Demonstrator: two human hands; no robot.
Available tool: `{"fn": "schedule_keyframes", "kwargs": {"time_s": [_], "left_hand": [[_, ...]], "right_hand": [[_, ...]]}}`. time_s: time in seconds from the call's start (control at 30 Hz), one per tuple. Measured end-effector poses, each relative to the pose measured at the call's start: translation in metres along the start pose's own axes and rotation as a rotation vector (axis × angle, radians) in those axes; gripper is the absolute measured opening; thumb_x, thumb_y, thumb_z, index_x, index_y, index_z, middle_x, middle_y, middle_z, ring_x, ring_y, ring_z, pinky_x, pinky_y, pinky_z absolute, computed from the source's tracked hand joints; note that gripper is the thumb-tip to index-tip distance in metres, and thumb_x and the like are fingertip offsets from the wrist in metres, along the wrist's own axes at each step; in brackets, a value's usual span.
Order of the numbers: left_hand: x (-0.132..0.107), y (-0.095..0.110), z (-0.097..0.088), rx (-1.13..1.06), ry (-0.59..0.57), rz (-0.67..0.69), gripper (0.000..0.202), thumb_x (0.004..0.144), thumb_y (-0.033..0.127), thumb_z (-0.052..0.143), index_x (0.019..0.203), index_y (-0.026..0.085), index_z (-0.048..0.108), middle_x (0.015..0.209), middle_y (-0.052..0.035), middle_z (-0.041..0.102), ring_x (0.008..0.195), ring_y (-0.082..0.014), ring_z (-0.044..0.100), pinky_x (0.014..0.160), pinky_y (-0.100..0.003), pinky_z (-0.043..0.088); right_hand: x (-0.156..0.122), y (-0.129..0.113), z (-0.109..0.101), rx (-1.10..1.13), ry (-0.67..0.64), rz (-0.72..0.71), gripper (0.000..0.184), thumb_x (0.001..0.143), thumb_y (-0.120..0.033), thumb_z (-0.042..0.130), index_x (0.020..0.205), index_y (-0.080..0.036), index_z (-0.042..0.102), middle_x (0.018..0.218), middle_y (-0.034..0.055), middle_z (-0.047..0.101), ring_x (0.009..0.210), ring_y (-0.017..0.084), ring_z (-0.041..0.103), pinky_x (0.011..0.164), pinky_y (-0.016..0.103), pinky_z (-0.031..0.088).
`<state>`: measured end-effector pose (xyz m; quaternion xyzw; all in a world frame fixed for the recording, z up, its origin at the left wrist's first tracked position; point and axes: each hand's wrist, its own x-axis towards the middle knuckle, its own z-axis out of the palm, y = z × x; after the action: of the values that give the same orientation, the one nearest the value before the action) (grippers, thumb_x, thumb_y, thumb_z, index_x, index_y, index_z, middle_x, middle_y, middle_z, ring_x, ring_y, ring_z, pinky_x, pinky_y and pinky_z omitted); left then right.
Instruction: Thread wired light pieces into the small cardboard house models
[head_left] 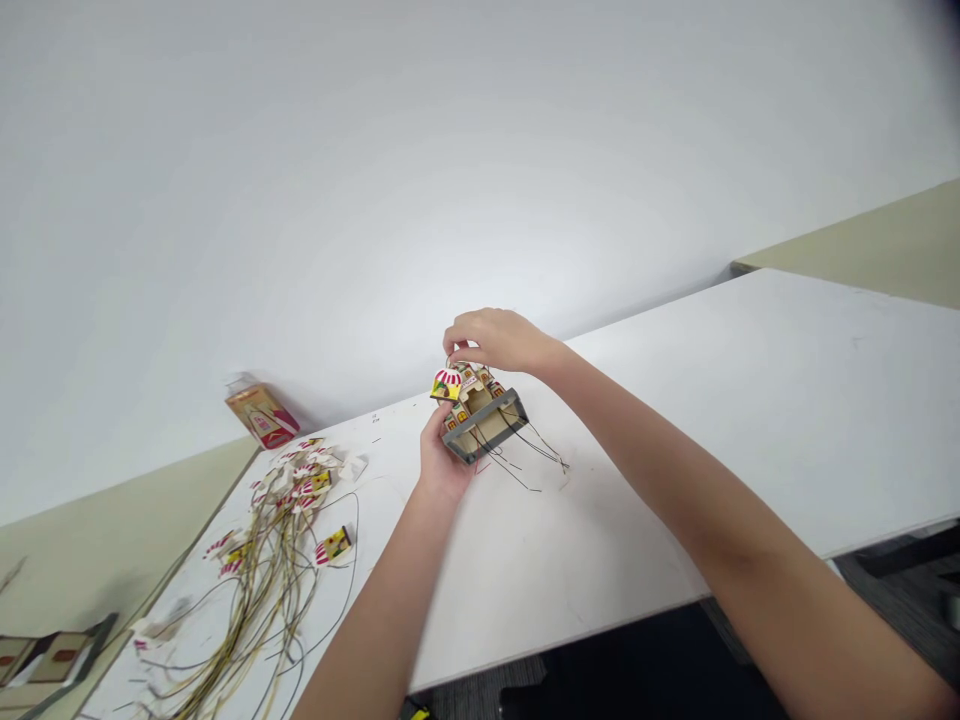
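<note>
A small model house [480, 405] with printed windows and a grey base is lifted over the white table and tilted. My left hand [442, 455] is wrapped round its left side and base. Thin dark wires [517, 445] hang out of the base towards me. At the top left of the house sits a small printed tag [446, 385] with a red-and-white striped top and a yellow lower part. My right hand [495, 338] reaches over from above, its thumb and fingers pinched together just above that tag. What lies between those fingertips is too small to make out.
A bundle of wires [262, 580] with several similar striped tags lies on the table's left. A cardboard box [262, 412] stands at the back left against the wall [480, 150]. At the lower left is part of another model piece [60, 655]. The white table [712, 420] extends right.
</note>
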<state>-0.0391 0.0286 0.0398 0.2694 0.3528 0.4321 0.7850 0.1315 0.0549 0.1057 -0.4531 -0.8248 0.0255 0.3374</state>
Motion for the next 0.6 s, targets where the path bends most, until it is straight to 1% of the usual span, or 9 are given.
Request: {"fn": "schedule_keyframes", "kwargs": {"time_s": [0.1, 0.23, 0.33, 0.47, 0.6], "left_hand": [[0.001, 0.0, -0.002, 0.001, -0.011, -0.025, 0.039, 0.08, 0.031, 0.057, 0.114, 0.012, 0.064, 0.089, -0.0099, 0.073, 0.078, -0.0247, 0.071, 0.068, -0.035, 0.059], [0.003, -0.001, -0.006, -0.014, 0.035, -0.017, 0.042, 0.076, 0.035, 0.062, 0.111, 0.013, 0.065, 0.095, -0.0114, 0.073, 0.086, -0.0278, 0.07, 0.075, -0.04, 0.058], [0.004, -0.003, -0.008, -0.024, 0.068, -0.015, 0.047, 0.072, 0.045, 0.065, 0.108, 0.014, 0.066, 0.097, -0.0124, 0.072, 0.089, -0.0306, 0.07, 0.076, -0.043, 0.058], [0.004, -0.004, -0.007, -0.031, 0.093, 0.029, 0.058, 0.071, 0.058, 0.064, 0.106, 0.013, 0.065, 0.101, -0.0155, 0.07, 0.094, -0.0343, 0.068, 0.078, -0.047, 0.057], [0.0, -0.006, -0.001, -0.013, 0.113, 0.041, 0.062, 0.072, 0.064, 0.061, 0.106, 0.013, 0.064, 0.099, -0.0168, 0.07, 0.097, -0.0362, 0.067, 0.08, -0.049, 0.056]], "right_hand": [[-0.001, -0.001, -0.001, -0.004, -0.014, -0.012, 0.011, 0.088, -0.025, 0.052, 0.086, -0.021, 0.063, 0.094, 0.0012, 0.062, 0.081, 0.012, 0.047, 0.064, 0.026, 0.023], [-0.001, -0.005, -0.002, 0.007, -0.05, -0.037, 0.01, 0.088, -0.026, 0.053, 0.086, -0.021, 0.061, 0.094, 0.001, 0.062, 0.082, 0.012, 0.047, 0.064, 0.026, 0.023], [0.0, -0.007, 0.0, -0.051, -0.048, -0.037, 0.012, 0.09, -0.025, 0.049, 0.087, -0.021, 0.06, 0.097, 0.0023, 0.06, 0.08, 0.012, 0.047, 0.063, 0.026, 0.023], [0.001, -0.008, 0.004, -0.122, -0.038, -0.055, 0.013, 0.094, -0.027, 0.046, 0.094, -0.022, 0.058, 0.097, 0.0022, 0.06, 0.078, 0.012, 0.048, 0.06, 0.026, 0.022], [0.004, -0.009, 0.012, -0.243, -0.017, -0.075, 0.017, 0.097, -0.03, 0.042, 0.102, -0.021, 0.056, 0.103, 0.0039, 0.06, 0.076, 0.012, 0.049, 0.057, 0.027, 0.019]]}}
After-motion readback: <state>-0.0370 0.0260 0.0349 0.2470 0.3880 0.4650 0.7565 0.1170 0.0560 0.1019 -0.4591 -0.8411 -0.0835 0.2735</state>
